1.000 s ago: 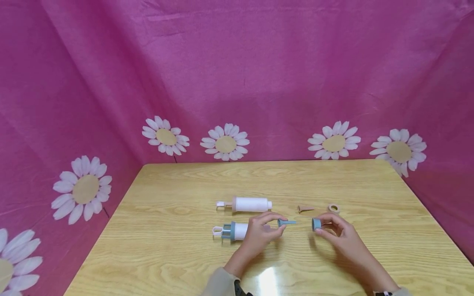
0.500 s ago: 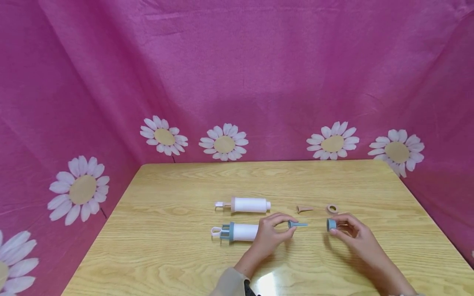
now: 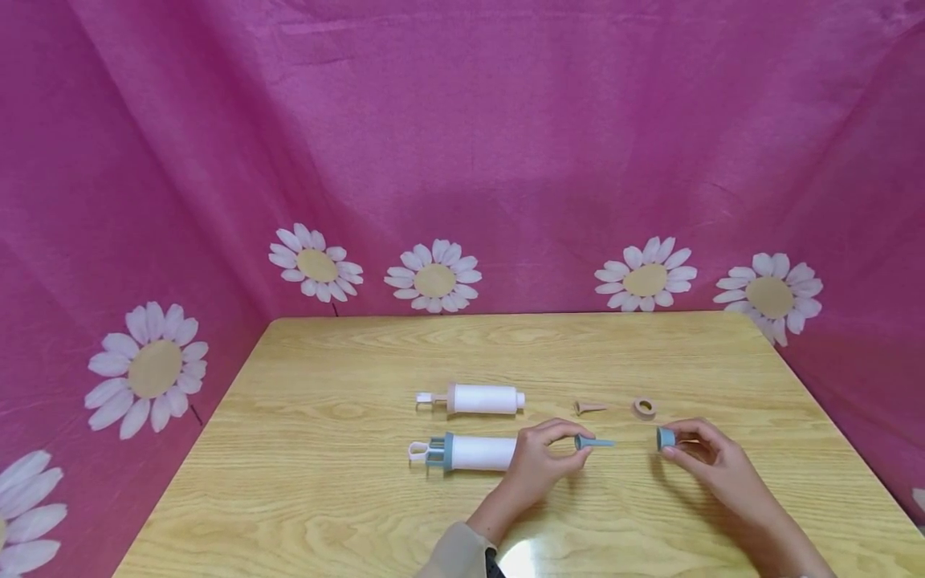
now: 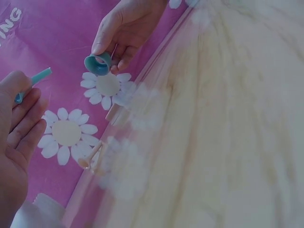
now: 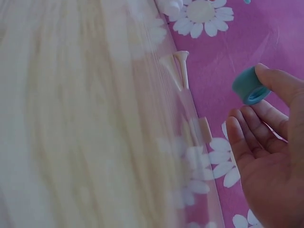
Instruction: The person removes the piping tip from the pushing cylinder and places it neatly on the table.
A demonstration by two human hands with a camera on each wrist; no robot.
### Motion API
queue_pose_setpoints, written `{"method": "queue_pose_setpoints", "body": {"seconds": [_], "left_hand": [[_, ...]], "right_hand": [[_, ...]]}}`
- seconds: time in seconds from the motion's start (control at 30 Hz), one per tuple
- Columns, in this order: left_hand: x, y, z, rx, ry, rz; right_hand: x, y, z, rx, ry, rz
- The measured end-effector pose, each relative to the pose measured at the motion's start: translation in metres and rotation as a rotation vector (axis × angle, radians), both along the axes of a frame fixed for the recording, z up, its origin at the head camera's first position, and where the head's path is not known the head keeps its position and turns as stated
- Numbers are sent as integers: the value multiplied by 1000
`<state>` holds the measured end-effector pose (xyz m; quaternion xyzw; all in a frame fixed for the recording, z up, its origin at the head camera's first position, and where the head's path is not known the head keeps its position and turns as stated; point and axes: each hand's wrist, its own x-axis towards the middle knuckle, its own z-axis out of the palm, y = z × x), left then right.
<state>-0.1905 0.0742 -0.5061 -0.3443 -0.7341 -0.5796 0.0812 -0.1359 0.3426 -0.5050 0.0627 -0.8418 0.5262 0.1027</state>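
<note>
Fingers point(image 3: 571, 446) of the left hand point(image 3: 538, 466) pinch a blue nozzle tip point(image 3: 595, 441) just above the worktop point(image 3: 325, 482), its point aimed right. Right hand point(image 3: 711, 470) pinches a blue ring cap point(image 3: 666, 437) between thumb and fingertips, clear of the tip. Beside the left hand lies a blue-collared syringe point(image 3: 462, 452); behind it a tan-collared syringe point(image 3: 477, 398), a tan tip point(image 3: 590, 408) and a tan ring point(image 3: 644, 407)

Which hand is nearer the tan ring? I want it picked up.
Right. The right hand, pinching a blue collar, sits just in front of the tan ring; the left hand is farther left.
</note>
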Motion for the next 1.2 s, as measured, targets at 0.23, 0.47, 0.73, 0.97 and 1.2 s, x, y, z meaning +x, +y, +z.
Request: {"method": "queue_pose_setpoints", "body": {"seconds": [0.23,0.47,0.73,0.97,1.2], "left_hand": [[2,1,1,-3,-10,-25],[2,3,0,-15,33,-14],[4,4,1,-25,11,-21],[4,4,1,-31,25,-34],[5,5,2,-50,24,-31]], "right_hand": [[1,9,-3,52,9,-2],[-1,14,-3,138,45,-6],[-4,25,-5,220,50,0],[-7,27,-7,287,39,17],[-8,27,-6,346,-16,16]]}}
